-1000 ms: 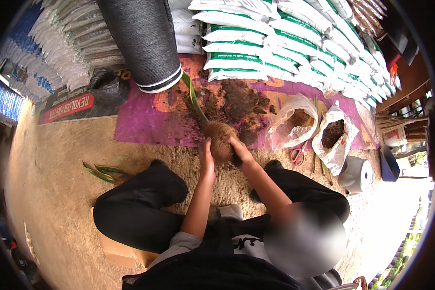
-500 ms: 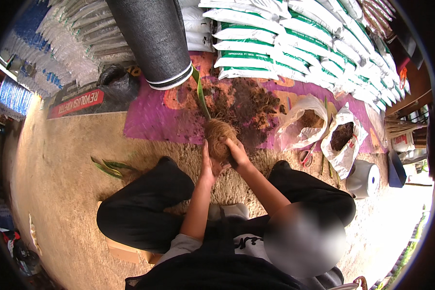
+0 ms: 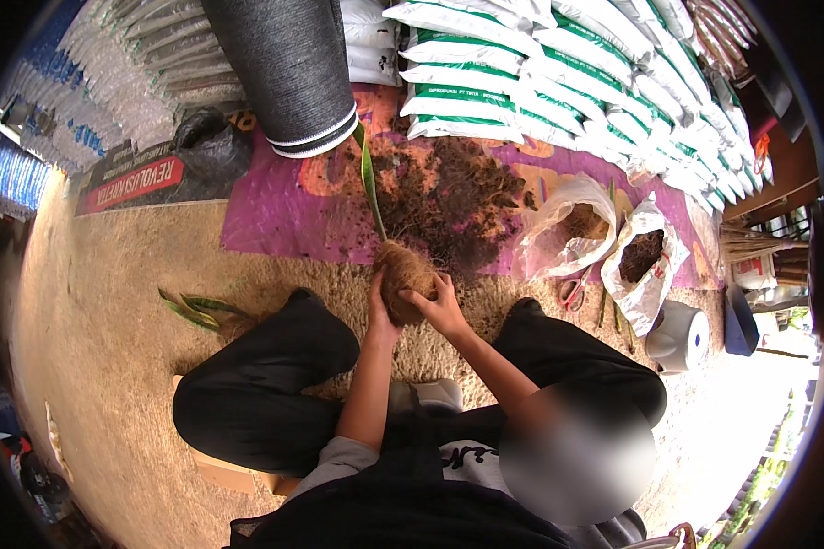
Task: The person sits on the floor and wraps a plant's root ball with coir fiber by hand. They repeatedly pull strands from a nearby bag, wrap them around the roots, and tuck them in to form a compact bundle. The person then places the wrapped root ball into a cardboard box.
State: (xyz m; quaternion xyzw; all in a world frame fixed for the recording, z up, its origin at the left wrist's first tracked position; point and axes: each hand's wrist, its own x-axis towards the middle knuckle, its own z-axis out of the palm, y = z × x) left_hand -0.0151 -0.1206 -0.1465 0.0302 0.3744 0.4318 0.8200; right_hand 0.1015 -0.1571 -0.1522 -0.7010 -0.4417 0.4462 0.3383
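Note:
A brown, fibrous ball (image 3: 406, 273) rests between my two hands in front of my seated body. From its top rises a long green leaf with yellow edges (image 3: 370, 188), leaning toward the far left. My left hand (image 3: 381, 302) cups the ball's left side. My right hand (image 3: 439, 305) wraps its right side, with thumb and fingers pressed on the fibre. Just beyond the ball, loose dark soil (image 3: 467, 197) lies spread over a purple sheet (image 3: 275, 210).
Right of the soil are two plastic bags of brown material (image 3: 542, 247) (image 3: 666, 261), red-handled scissors (image 3: 572, 295) and a grey-white container (image 3: 676, 337). Cut leaves (image 3: 197, 311) lie left. A black mesh roll (image 3: 288, 73) and stacked white-green sacks (image 3: 467, 73) stand at the back.
The fibrous ball has turned and shifted slightly left and nearer, its leaf moving along. My right hand has changed its hold, fingers now higher on the side. The whole view has shifted a little.

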